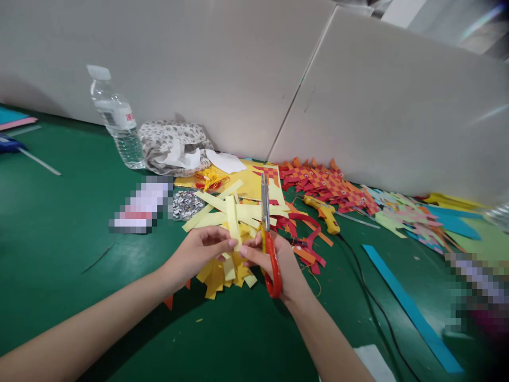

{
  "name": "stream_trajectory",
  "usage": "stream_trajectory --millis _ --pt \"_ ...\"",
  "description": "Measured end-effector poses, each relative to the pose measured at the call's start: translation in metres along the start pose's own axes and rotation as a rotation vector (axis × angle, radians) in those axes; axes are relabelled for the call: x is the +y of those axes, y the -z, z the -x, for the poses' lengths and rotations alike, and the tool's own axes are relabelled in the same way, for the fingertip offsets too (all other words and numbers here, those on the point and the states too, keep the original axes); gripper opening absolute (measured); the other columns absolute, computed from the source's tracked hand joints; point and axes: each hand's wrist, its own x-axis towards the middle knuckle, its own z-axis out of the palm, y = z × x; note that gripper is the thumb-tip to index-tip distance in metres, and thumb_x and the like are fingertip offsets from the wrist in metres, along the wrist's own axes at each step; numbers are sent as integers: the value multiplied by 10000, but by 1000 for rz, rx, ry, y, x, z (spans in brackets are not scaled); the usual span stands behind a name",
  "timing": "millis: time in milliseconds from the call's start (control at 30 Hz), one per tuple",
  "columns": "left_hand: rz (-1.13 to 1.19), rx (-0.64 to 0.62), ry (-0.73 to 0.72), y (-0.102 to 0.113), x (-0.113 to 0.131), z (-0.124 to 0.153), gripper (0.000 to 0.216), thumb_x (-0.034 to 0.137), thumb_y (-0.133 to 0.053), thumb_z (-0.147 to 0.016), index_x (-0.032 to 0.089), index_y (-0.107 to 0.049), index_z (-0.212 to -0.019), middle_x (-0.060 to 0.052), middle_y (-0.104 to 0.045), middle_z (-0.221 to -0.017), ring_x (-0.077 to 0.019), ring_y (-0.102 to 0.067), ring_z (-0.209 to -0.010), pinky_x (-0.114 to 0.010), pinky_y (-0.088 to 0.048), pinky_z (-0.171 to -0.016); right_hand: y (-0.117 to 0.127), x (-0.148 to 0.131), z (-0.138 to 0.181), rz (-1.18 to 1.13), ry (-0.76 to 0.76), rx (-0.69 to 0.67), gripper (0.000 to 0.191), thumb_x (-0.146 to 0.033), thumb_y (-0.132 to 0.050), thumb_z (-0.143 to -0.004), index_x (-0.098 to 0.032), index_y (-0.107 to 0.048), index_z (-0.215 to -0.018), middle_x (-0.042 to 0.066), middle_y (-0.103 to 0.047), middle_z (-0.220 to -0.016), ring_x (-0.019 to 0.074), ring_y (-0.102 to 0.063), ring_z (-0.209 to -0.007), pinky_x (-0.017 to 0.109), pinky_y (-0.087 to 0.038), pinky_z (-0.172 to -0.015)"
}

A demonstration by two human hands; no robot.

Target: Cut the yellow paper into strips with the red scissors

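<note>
My left hand (196, 253) pinches a pale yellow paper strip (233, 225) that stands up from a woven bundle of yellow and orange strips (222, 273). My right hand (278, 265) grips red-handled scissors (267, 233), blades closed and pointing away from me, while its fingertips also touch the same strip. Both hands hover just above the green table (59, 239), over a loose pile of pale yellow strips (238, 209).
A water bottle (116, 118) and a patterned cloth bag (170, 143) stand at the back by grey boards. A yellow glue gun (324, 212) with black cord, woven red-orange paper fish (322, 183), green-pink woven pieces (405, 217), a blue strip (409, 307) and googly eyes (185, 204) lie around.
</note>
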Motion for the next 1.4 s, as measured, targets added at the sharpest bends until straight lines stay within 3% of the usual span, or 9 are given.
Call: stream_trajectory --millis 133,433,1200,1400 --pt "98 78 -38 6 2 -3 151 302 -729 -671 181 -658 -725 0 -642 -717 -112 -600 -692 -183 -488 -598 4 -1 2 388 164 184 324 -369 -715 -618 -207 -446 -698 -76 -442 -563 86 -424 -480 207 -364 -446" --pt "223 262 -168 8 11 -3 170 294 -734 -673 174 -639 -748 23 -603 -734 -95 -584 -714 -174 -501 -619 4 -4 6 1076 377 204 302 -461 -596 -682 -220 -422 -730 -17 -515 -681 146 -496 -585 236 -335 -515" --pt "222 272 -207 7 9 -2 169 273 -749 -646 167 -652 -735 4 -647 -773 -108 -588 -709 -191 -495 -606 1 -1 8 1091 350 141 352 -511 -616 -659 -214 -442 -733 -1 -542 -677 147 -506 -572 240 -339 -502" --pt "229 261 -198 7 10 -3 157 272 -739 -667 168 -639 -730 13 -633 -746 -101 -582 -717 -178 -498 -609 0 -3 9 1092 320 124 356 -492 -612 -662 -220 -384 -686 -20 -514 -659 132 -460 -560 238 -324 -509"
